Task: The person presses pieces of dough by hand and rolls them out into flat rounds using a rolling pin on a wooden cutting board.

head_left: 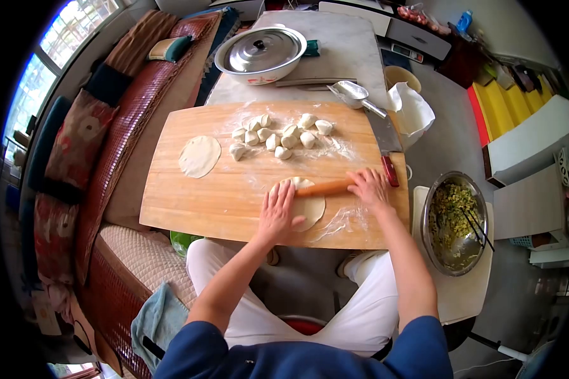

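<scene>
A wooden rolling pin [324, 188] lies across a flat round of dough [308, 213] near the front of the floured wooden board [189, 208]. Over the pin's left end is my left hand [277, 211], fingers long over it and thumb apart; it hides that end and part of the dough. My right hand [368, 188] holds the pin's right end from above. Another rolled-out dough round [200, 156] lies flat at the board's left. Several small dough pieces [271, 138] sit in loose flour at the back of the board.
A knife with a red handle [389, 170] lies at the board's right edge. Behind are a lidded metal basin [260, 54] and a metal scoop [354, 93]. To the right, a steel bowl [427, 218] holds chopped filling [452, 205] and chopsticks. A sofa [133, 101] stands left.
</scene>
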Demonstrator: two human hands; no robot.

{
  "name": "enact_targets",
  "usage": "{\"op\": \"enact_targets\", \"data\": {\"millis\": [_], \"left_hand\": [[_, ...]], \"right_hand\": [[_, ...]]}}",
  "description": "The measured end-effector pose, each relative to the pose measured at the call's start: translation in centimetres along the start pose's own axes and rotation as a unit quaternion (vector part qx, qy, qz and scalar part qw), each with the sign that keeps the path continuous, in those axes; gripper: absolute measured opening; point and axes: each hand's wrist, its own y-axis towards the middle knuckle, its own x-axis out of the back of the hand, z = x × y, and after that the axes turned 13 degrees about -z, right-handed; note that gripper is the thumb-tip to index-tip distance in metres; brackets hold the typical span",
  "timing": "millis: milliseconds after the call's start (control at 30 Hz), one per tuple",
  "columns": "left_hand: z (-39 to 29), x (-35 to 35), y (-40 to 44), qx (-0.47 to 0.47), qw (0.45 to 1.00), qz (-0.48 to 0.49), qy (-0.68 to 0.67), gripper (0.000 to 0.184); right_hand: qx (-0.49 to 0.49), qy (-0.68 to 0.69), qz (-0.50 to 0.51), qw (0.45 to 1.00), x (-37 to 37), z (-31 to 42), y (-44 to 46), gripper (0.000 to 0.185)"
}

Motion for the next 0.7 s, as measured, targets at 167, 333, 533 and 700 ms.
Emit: {"op": "enact_targets", "data": {"millis": [167,333,533,700], "left_hand": [[1.2,-1.4,5.9,0.06,0.997,-0.036,0.039,0.084],[-2.4,-2.4,3.3,0.157,0.98,-0.12,-0.027,0.075],[-3.9,-1.7,1.8,-0.081,0.995,0.051,-0.043,0.081],[0.5,1.4,-1.0,-0.017,0.986,-0.025,-0.165,0.072]], "right_hand": [[0.013,0.035,-0.018,0.999,-1.9,-0.7,2.3,0.044],[-0.053,0.094,-0.057,0.992,-1.1,-1.2,-1.3,0.041],[-0.105,0.118,-0.103,0.982,1.7,-0.6,-4.4,0.036],[0.001,0.138,-0.025,0.99,4.9,0.3,-6.5,0.036]]}}
